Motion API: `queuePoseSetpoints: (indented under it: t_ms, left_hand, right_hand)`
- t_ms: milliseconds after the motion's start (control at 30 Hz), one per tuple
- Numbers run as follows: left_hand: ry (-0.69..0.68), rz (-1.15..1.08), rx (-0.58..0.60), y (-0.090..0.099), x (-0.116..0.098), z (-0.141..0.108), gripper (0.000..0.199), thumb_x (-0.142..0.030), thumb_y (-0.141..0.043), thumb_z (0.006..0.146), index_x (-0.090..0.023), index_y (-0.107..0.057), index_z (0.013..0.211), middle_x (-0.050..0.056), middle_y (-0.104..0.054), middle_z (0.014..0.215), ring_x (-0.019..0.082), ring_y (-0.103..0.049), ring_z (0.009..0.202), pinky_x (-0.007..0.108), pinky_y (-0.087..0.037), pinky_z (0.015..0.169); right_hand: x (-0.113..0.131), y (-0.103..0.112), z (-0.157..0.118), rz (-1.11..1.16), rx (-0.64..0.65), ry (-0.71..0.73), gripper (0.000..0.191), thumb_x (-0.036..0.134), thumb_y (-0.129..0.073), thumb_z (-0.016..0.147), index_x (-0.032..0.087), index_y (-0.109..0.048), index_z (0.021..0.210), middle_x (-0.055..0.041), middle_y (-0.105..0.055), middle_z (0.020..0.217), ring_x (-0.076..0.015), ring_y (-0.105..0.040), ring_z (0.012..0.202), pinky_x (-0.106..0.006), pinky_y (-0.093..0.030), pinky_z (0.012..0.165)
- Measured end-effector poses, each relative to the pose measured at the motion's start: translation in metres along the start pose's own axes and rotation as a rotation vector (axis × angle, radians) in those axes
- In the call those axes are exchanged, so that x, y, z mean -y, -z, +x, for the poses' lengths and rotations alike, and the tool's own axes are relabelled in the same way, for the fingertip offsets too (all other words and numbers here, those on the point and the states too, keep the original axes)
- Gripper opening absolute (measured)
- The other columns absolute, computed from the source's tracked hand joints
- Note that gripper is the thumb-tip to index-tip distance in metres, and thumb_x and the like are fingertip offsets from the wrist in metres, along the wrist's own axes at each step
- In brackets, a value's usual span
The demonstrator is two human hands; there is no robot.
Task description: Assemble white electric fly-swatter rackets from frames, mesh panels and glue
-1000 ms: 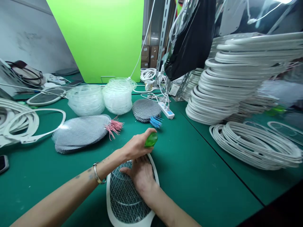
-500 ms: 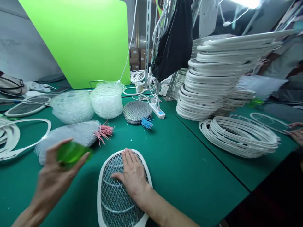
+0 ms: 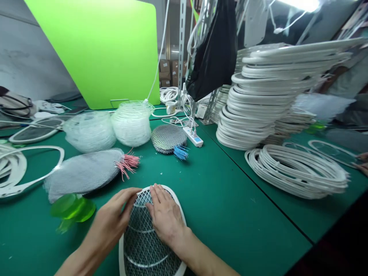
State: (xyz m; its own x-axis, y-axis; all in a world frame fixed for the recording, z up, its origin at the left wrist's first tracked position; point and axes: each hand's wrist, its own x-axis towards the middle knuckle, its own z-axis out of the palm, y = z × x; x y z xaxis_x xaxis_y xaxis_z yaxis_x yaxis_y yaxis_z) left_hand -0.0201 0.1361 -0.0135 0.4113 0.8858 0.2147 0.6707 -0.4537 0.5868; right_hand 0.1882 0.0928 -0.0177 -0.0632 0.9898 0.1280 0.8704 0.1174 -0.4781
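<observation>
A white oval frame with layered metal mesh (image 3: 146,245) lies on the green table at the bottom centre. My right hand (image 3: 168,218) rests flat on its upper right part, fingers stretched forward. At the frame's upper left rim is my left hand (image 3: 116,214), fingers bent and touching the edge; whether it grips the rim cannot be made out. Left of that hand, green translucent pieces (image 3: 73,209) lie loosely together on the table. Behind them is a grey mesh stack (image 3: 86,168) with pink wires (image 3: 127,164).
Clear ring stacks (image 3: 130,122) and a round mesh stack (image 3: 168,138) with blue wires stand behind. A power strip (image 3: 193,137) lies beside them. Tall white frames (image 3: 250,111) and white rings (image 3: 296,170) are at right. Another person's hand (image 3: 362,163) shows at the right edge.
My left hand has let go of the green pieces, which now lie on the table, and has moved right to the mesh frame's rim. My right hand has stayed on the mesh.
</observation>
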Motion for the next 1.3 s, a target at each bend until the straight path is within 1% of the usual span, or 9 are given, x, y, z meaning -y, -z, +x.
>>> queuePoseSetpoints:
  t_ms: [133, 300, 433, 600, 767, 867, 967, 1100, 1300]
  left_hand:
    - [0.089, 0.063, 0.031, -0.029, -0.044, 0.070, 0.031, -0.040, -0.043, 0.092, -0.023, -0.069, 0.096, 0.007, -0.067, 0.098, 0.026, -0.061, 0.095, 0.040, -0.048, 0.086]
    - [0.164, 0.010, 0.041, -0.039, -0.033, 0.063, 0.029, -0.040, -0.045, 0.092, -0.023, -0.068, 0.084, 0.005, -0.065, 0.087, 0.024, -0.060, 0.085, 0.035, -0.045, 0.076]
    - [0.190, -0.058, 0.029, -0.039, -0.037, 0.060, 0.030, -0.040, -0.044, 0.092, -0.022, -0.065, 0.081, 0.005, -0.063, 0.086, 0.025, -0.058, 0.087, 0.037, -0.045, 0.080]
    - [0.240, -0.287, 0.068, -0.019, -0.055, 0.061, 0.035, -0.047, -0.041, 0.095, -0.020, -0.062, 0.087, 0.002, -0.065, 0.081, 0.020, -0.062, 0.076, 0.030, -0.049, 0.067]
    - [0.198, -0.739, -0.062, 0.018, -0.083, 0.050, 0.030, -0.049, -0.060, 0.088, -0.020, -0.066, 0.095, 0.001, -0.069, 0.080, 0.018, -0.066, 0.074, 0.027, -0.055, 0.064]
    - [0.072, -0.740, -0.340, 0.027, -0.092, 0.035, 0.020, -0.041, -0.064, 0.087, -0.023, -0.069, 0.094, 0.002, -0.072, 0.084, 0.018, -0.069, 0.076, 0.026, -0.058, 0.068]
    - [-0.044, -0.765, -0.453, 0.027, -0.095, 0.021, 0.011, -0.032, -0.063, 0.090, -0.025, -0.069, 0.096, 0.001, -0.073, 0.093, 0.019, -0.071, 0.089, 0.027, -0.060, 0.078]
    - [-0.122, -0.807, -0.362, 0.030, -0.095, 0.012, 0.015, -0.026, -0.058, 0.094, -0.024, -0.064, 0.107, 0.003, -0.072, 0.101, 0.018, -0.070, 0.091, 0.023, -0.060, 0.075]
    - [-0.342, -0.632, -0.264, 0.042, -0.099, 0.014, 0.030, -0.020, -0.057, 0.095, -0.029, -0.057, 0.123, 0.001, -0.069, 0.109, 0.014, -0.068, 0.096, 0.020, -0.055, 0.083]
  right_hand:
    - [-0.017, 0.015, 0.000, 0.122, -0.041, 0.093, 0.052, 0.007, -0.037, 0.093, 0.015, -0.045, 0.144, -0.0053, -0.051, 0.146, -0.0162, -0.044, 0.135, -0.030, -0.038, 0.113]
    - [-0.043, 0.033, 0.003, 0.135, -0.278, -0.184, 0.029, 0.034, -0.054, 0.093, 0.024, -0.067, 0.116, -0.0099, -0.067, 0.115, -0.0300, -0.059, 0.110, -0.047, -0.052, 0.092]
    - [-0.051, 0.033, 0.004, 0.164, -0.262, -0.247, 0.011, 0.032, -0.063, 0.086, 0.025, -0.071, 0.081, -0.0087, -0.070, 0.090, -0.0321, -0.062, 0.093, -0.049, -0.053, 0.082]
    - [-0.042, 0.047, 0.004, 0.296, -0.296, -0.273, 0.020, 0.036, -0.056, 0.091, 0.023, -0.070, 0.084, -0.0075, -0.071, 0.090, -0.0240, -0.068, 0.081, -0.036, -0.058, 0.071]
    - [-0.018, 0.116, 0.006, 0.589, -0.238, -0.259, 0.037, 0.053, -0.059, 0.089, 0.023, -0.069, 0.109, -0.0046, -0.075, 0.093, -0.0196, -0.071, 0.075, -0.027, -0.059, 0.063]
    - [0.002, 0.151, 0.000, 0.621, -0.206, -0.164, 0.037, 0.054, -0.063, 0.085, 0.026, -0.071, 0.109, -0.0028, -0.076, 0.088, -0.0203, -0.071, 0.073, -0.026, -0.059, 0.060]
    - [0.018, 0.163, -0.012, 0.491, -0.366, 0.007, 0.025, 0.049, -0.066, 0.085, 0.030, -0.075, 0.099, -0.0008, -0.076, 0.088, -0.0194, -0.072, 0.074, -0.023, -0.059, 0.063]
    - [0.026, 0.155, -0.025, 0.317, -0.558, 0.207, 0.020, 0.039, -0.066, 0.088, 0.032, -0.074, 0.106, 0.0013, -0.077, 0.093, -0.0176, -0.073, 0.078, -0.020, -0.059, 0.066]
    - [0.027, 0.139, -0.030, 0.203, -0.595, 0.379, 0.022, 0.029, -0.065, 0.090, 0.030, -0.070, 0.111, 0.0004, -0.076, 0.095, -0.0169, -0.072, 0.082, -0.021, -0.058, 0.072]
